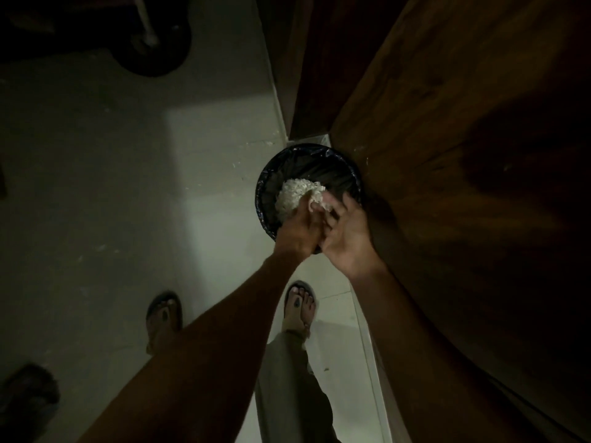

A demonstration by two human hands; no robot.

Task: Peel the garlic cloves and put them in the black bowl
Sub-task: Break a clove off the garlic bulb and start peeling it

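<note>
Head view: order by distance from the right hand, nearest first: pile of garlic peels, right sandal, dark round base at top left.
From the right hand:
1. Pile of garlic peels, in the black-lined bin, at the fingertips.
2. Right sandal, on the floor below the hand.
3. Dark round base, far top left.

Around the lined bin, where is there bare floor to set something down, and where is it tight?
Bare pale floor lies left of the bin, up to the dark round base. It is tight on the right, where the bin meets the wooden panel. Over the bin, the left hand and right hand hold white peelings.
</note>
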